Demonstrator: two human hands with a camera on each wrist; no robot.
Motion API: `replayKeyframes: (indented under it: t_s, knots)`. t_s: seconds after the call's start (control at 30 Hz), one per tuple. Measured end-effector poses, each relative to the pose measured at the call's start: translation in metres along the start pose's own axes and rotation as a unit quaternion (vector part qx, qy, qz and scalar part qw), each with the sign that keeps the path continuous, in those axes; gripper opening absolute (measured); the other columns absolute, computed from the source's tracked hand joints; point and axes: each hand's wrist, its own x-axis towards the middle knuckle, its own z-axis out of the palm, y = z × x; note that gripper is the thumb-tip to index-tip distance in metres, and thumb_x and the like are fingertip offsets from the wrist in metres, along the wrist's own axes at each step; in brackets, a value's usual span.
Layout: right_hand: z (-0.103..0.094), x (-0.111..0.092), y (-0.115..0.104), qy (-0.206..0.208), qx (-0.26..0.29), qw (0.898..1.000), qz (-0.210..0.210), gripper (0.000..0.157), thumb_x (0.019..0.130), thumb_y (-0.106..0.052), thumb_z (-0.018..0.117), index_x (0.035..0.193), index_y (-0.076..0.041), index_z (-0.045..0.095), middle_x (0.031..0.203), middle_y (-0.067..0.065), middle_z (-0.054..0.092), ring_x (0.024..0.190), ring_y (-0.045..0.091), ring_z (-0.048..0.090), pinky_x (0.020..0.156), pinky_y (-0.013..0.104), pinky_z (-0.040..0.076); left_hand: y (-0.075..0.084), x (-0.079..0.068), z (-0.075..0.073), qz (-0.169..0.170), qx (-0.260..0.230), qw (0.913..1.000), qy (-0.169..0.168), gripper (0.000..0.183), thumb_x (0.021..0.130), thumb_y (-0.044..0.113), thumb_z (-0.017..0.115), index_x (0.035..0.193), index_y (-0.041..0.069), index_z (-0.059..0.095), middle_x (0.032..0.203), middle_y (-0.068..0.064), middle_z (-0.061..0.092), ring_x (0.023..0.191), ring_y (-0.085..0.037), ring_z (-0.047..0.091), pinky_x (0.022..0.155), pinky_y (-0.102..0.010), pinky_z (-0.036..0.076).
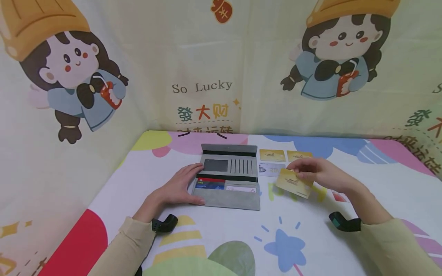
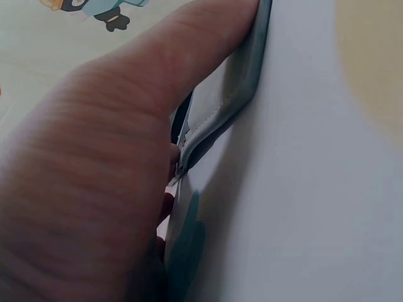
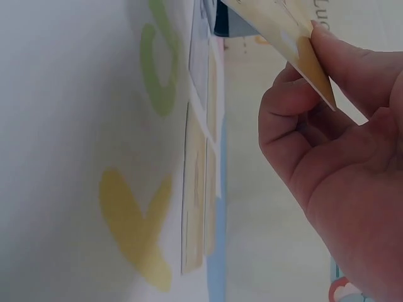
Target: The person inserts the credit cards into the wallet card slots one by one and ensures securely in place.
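At left wrist, wallet (image 2: 232,109) with stitching (image 2: 211,116), in head view, card slots (image 1: 243,166)

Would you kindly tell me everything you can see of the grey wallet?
The grey wallet lies unfolded on the table, inside facing up. It looks like matte leather, with dark bands across its folds and stitching near one edge. Its middle panel has a dark window and, right of it, a row of slots. Below, pockets hold a blue card with a red top and a pale card marked VIP. The left hand touches its left edge, thumb near the lower-left corner.
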Motion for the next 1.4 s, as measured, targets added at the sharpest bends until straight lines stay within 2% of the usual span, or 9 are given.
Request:
replayKeyframes:
  t_s: [0.27,0.4,0.57,0.87,1.17,1.4]
  knots:
    - [0.004,0.013,-0.005,-0.004,-0.001,1.000,-0.023,0.027,0.097,-0.005,0.063,0.123,-0.008,0.070,0.118,0.007,0.063,0.111,0.030,0.051,0.090,0.036,0.048,0.001,0.000,0.000,-0.004,-0.003,1.0000,-0.001,0.113,0.071,0.065,0.079,0.159,0.012,0.032,0.164,-0.007,0.025,0.148,-0.033,0.021,0.116,-0.062,0.022]
    - [0.006,0.018,-0.008,-0.001,-0.003,1.000,-0.029,0.027,0.097,-0.005,0.063,0.123,-0.008,0.070,0.117,0.007,0.063,0.110,0.029,0.051,0.091,0.035,0.048,0.002,0.000,0.000,-0.004,-0.004,1.0000,-0.001,0.113,0.071,0.065,0.079,0.158,0.012,0.032,0.164,-0.007,0.025,0.148,-0.034,0.021,0.115,-0.062,0.022]
    - [0.009,0.023,-0.012,0.003,0.004,1.000,-0.023,0.027,0.097,-0.005,0.062,0.123,-0.007,0.070,0.112,0.007,0.062,0.107,0.028,0.051,0.088,0.031,0.048,0.001,0.000,-0.001,-0.003,-0.003,1.0000,-0.001,0.113,0.071,0.065,0.079,0.158,0.012,0.032,0.163,-0.008,0.025,0.148,-0.034,0.022,0.116,-0.062,0.022]
    - [0.015,0.035,-0.021,0.010,-0.004,1.000,-0.011,0.027,0.098,-0.007,0.062,0.125,-0.009,0.069,0.111,0.005,0.062,0.107,0.026,0.052,0.090,0.040,0.044,0.000,0.000,-0.001,-0.002,-0.004,1.0000,-0.001,0.111,0.072,0.064,0.079,0.158,0.012,0.032,0.163,-0.007,0.026,0.148,-0.033,0.022,0.116,-0.062,0.022]
    - [0.022,0.050,-0.023,0.005,0.017,0.999,-0.040,0.024,0.098,-0.001,0.061,0.120,-0.005,0.071,0.105,0.008,0.064,0.099,0.028,0.055,0.083,0.027,0.048,0.000,0.001,-0.001,0.002,-0.005,1.0000,-0.001,0.112,0.071,0.063,0.080,0.158,0.011,0.032,0.163,-0.008,0.026,0.148,-0.034,0.022,0.116,-0.061,0.022]
    - [0.029,0.059,-0.025,0.001,0.029,0.998,-0.050,0.025,0.097,0.001,0.061,0.120,-0.004,0.070,0.103,0.008,0.064,0.097,0.028,0.056,0.082,0.027,0.049,0.000,0.002,-0.001,0.000,-0.005,1.0000,-0.001,0.112,0.071,0.063,0.079,0.158,0.012,0.032,0.163,-0.008,0.026,0.148,-0.033,0.021,0.116,-0.061,0.022]
